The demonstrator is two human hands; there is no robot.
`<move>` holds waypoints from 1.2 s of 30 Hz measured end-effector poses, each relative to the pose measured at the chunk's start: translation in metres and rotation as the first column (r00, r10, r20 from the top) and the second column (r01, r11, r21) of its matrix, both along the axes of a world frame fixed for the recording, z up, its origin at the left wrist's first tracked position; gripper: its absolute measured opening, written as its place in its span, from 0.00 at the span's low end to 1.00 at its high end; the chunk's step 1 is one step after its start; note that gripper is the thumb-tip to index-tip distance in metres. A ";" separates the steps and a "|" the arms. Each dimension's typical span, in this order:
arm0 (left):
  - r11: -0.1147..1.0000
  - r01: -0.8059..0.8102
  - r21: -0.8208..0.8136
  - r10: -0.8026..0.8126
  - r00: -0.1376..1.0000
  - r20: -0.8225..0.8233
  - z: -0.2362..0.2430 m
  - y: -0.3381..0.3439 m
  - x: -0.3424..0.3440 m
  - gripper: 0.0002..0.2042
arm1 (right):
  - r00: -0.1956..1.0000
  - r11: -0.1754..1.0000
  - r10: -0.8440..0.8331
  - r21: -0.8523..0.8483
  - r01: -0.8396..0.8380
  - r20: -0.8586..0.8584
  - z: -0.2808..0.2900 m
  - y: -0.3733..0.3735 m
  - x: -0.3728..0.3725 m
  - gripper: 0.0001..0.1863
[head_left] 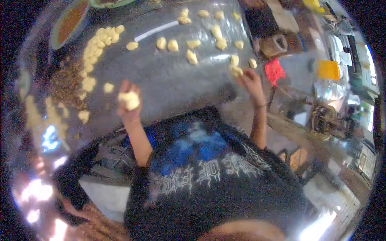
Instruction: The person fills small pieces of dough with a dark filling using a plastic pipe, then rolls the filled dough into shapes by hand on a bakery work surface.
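My left hand (125, 107) is over the near left part of the dark table, its fingers curled around a lump of pale yellow dough (131, 101). Farther right, my right hand (252, 83) reaches to the table's right side. Its fingertips pinch another dough piece (236, 72), partly covered by the fingers. Just beyond them lie a dough piece (234, 60) and another lump (252, 63). A loose dough piece (108, 87) rests to the left of my left hand. Slight blur softens both hands.
Several dough lumps (173, 45) dot the tabletop (161, 72). At left, a row of dough balls (94, 48) borders a brown crumbly pile (66, 84). A bowl of orange-brown stuff (72, 24) stands beyond. A red plastic piece (274, 71) lies right; another person's hand (94, 225) shows lower left.
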State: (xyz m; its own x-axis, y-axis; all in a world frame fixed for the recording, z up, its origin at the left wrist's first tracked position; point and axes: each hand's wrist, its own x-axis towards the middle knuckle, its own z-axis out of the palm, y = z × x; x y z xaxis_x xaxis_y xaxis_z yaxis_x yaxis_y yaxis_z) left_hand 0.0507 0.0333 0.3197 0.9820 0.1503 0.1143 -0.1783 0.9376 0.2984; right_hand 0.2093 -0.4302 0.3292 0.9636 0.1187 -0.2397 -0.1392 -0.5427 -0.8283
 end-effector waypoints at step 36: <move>0.388 -0.074 0.919 0.743 0.615 -0.264 -0.002 0.192 -0.037 0.21 | 0.092 0.994 0.056 -0.047 -0.102 0.994 0.136 0.486 0.038 0.13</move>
State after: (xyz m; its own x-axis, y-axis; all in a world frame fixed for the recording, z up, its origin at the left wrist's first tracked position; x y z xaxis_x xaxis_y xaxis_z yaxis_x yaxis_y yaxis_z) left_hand 0.0135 0.2249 0.3176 0.6828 0.7253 -0.0879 0.0551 0.0688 0.9961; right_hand 0.2469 0.0561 0.4654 0.3145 0.1953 0.9290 0.8628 -0.4669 -0.1939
